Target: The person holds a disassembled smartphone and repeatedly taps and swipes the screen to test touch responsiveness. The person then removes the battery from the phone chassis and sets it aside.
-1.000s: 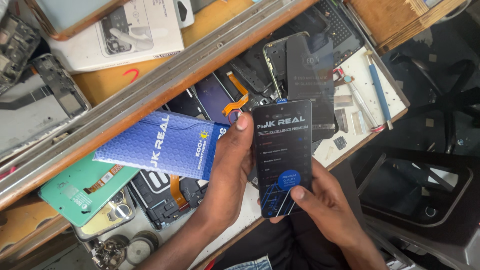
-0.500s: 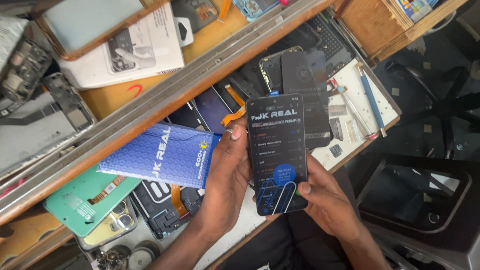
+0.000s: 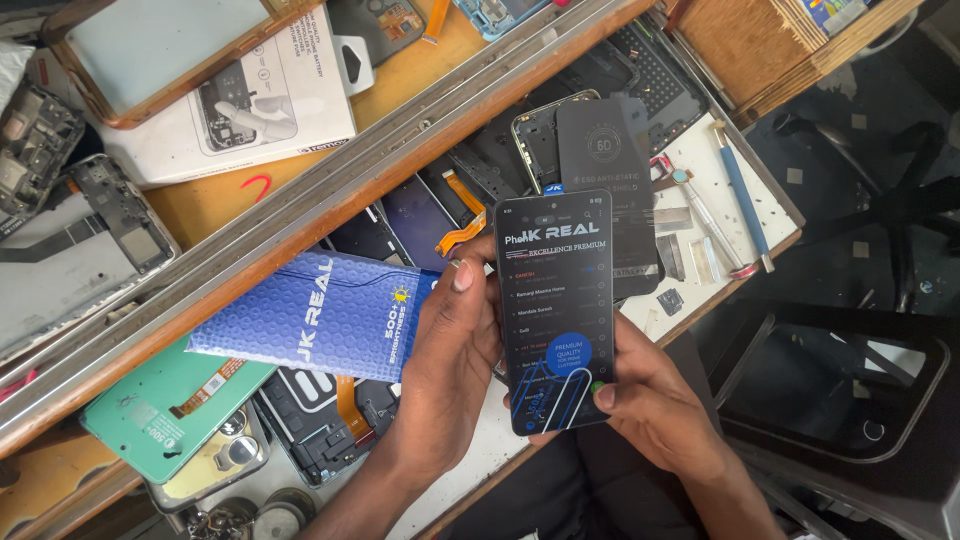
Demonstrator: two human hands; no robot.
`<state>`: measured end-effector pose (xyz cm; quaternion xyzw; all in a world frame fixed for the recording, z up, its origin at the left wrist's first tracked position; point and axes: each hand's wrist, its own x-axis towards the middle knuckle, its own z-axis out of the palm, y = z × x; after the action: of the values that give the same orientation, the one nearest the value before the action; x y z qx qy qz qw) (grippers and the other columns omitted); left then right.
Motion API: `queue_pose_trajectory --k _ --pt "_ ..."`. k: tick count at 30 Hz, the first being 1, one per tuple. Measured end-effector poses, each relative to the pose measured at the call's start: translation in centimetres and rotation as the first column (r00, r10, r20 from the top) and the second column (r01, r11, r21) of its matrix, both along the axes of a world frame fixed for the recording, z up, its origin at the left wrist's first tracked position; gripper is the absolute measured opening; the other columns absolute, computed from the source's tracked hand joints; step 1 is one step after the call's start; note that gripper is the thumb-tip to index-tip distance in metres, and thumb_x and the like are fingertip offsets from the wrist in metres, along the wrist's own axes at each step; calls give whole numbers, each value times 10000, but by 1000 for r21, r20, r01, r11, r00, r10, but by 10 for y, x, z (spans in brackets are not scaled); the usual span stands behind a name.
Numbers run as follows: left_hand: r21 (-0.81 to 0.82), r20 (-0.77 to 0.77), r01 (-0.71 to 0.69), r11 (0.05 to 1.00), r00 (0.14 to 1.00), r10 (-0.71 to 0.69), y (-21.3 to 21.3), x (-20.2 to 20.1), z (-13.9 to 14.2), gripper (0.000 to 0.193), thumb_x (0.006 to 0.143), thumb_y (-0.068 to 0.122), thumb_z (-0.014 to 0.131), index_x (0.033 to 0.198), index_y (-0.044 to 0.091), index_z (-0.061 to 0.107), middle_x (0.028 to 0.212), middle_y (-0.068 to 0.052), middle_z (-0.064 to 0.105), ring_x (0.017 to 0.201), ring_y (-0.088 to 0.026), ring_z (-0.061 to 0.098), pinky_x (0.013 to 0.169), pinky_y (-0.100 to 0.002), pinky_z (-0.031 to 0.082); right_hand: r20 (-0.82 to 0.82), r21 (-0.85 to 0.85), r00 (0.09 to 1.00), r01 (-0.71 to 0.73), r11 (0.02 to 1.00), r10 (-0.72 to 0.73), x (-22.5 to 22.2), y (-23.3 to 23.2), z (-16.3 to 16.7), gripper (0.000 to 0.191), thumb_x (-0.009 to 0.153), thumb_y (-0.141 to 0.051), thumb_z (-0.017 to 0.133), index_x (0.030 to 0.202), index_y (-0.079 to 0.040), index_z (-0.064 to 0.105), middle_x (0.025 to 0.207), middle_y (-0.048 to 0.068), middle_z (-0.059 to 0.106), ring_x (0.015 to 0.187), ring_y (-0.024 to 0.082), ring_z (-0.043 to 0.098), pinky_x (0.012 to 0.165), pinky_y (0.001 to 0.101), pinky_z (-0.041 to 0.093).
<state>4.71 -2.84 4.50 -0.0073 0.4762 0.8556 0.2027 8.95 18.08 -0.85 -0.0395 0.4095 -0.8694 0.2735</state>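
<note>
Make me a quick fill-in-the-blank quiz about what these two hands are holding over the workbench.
1. Both hands grip a black phone display panel that stands ____.
2. The left hand also holds a ____ box.
3. The right hand has its thumb on the panel's ____ edge.
4. On the white mat lies a ____-handled tool.

Missing: upright; blue; lower; blue

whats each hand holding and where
Both hold a black phone display panel: left hand on its left edge, also pinning a blue box; right hand at its lower right edge.
</note>
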Motion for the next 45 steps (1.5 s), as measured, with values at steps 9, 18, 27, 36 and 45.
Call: queue_pose_trajectory --k 9,18,27,36,45 --pt "29 9 22 999 1000 -22 -1 2 -4 649 1098 493 436 1487 -22 508 1019 -101 639 852 -138 574 700 -281 448 36 34 996 75 997 -76 5 5 -11 764 932 -86 552 1594 94 218 1442 261 532 1304 294 576 1072 482 502" --pt "-75 -10 101 992 995 -102 7 2 -3 585 991 156 574 1525 -16 409 1167 -151 698 1143 -177 656 1016 -325 500 0 92 981 191 977 -192 10 6 -14 721 993 -215 602 1569 96 299 1408 251 565 1286 281 585 1056 437 500" --pt "-108 -54 146 983 987 -153 13 5 -9 780 855 -171 522 1576 -2 276 1198 -154 669 1121 -166 659 925 -304 549 -16 167 965 262 950 -263 12 9 -15 638 988 -203 585 1519 95 394 1285 214 629 1205 250 617 1013 422 519" --pt "-74 -68 96 993 993 -101 20 7 -12 664 926 -162 517 1549 -33 326 1153 -176 695 1048 -153 685 869 -283 569 -125 234 955 292 927 -269 13 5 -10 608 976 -175 607 1491 94 425 1271 194 645 1198 221 621 1012 392 521" --pt "-157 -85 100 982 990 -115 20 10 -7 745 888 -137 559 1577 8 318 1151 -143 702 1047 -154 690 918 -316 565 -78 256 938 346 903 -337 11 -5 -1 512 1012 -152 634 1449 78 500 1178 172 678 1003 207 672 777 383 589"
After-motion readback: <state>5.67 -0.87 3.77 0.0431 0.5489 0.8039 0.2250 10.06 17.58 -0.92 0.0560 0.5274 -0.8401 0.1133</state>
